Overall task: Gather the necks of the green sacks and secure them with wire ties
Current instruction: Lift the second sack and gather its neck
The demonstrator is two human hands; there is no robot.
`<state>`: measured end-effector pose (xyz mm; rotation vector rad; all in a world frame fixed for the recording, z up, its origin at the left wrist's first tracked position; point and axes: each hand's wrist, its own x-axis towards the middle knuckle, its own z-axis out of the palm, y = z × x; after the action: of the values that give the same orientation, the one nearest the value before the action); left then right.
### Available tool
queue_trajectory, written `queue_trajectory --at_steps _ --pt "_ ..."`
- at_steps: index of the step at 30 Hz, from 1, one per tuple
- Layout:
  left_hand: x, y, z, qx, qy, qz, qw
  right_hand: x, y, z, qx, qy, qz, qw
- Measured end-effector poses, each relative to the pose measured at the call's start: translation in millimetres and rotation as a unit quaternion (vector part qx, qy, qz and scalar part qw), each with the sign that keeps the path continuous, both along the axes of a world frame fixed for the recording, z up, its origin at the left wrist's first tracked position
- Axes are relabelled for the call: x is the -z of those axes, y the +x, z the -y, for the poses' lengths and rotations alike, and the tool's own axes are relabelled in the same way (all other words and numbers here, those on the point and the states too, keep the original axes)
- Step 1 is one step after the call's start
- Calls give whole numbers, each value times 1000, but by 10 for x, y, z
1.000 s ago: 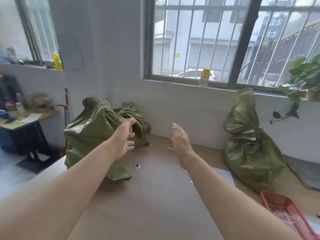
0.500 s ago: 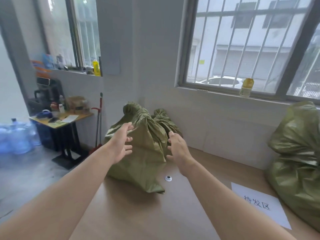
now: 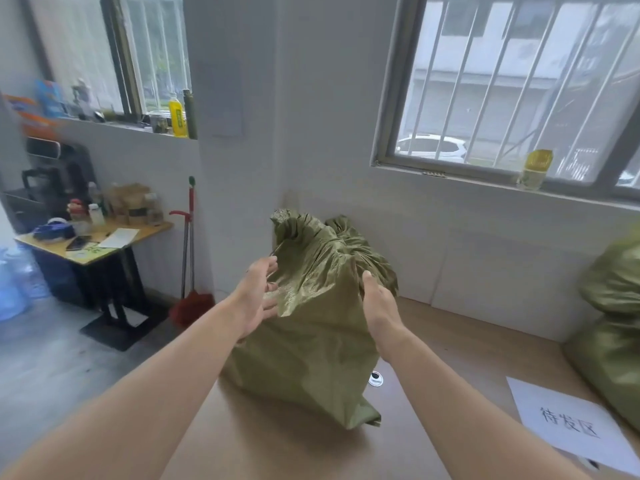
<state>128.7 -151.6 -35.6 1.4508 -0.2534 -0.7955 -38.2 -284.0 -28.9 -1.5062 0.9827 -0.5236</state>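
Observation:
A green woven sack point(image 3: 311, 341) stands on the wooden table point(image 3: 277, 452) near its left edge, its neck bunched at the top. My left hand point(image 3: 254, 299) is at the sack's left side, fingers spread and touching the cloth. My right hand point(image 3: 379, 306) presses flat against its right side. A second green sack point(image 3: 360, 244) sits right behind it against the wall. A third green sack point(image 3: 613, 334) lies at the right edge of the view. I see no wire tie in either hand.
A white paper sheet with printed characters point(image 3: 568, 424) lies on the table at the right. A small round white object point(image 3: 375, 379) sits beside the sack. Left of the table are a red broom point(image 3: 190, 265), a cluttered small desk point(image 3: 93, 240) and water jugs point(image 3: 14, 289).
The view has swung left and closer to the sack. Both hands went from hovering in the air to touching the front sack's two sides.

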Motion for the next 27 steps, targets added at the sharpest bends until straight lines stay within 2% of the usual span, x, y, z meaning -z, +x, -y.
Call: queue_trajectory --at_steps 4,11,19,27 --pt "40 277 199 -16 -1 14 1000 16 221 150 33 15 -25 999" --pt "4 572 645 -55 1 31 998 29 376 481 30 63 -16 997" --pt "-2 861 1057 -89 58 85 991 -22 546 881 -25 75 59 995" --pt "193 797 1277 -20 98 97 990 45 684 1064 -66 51 107 991"
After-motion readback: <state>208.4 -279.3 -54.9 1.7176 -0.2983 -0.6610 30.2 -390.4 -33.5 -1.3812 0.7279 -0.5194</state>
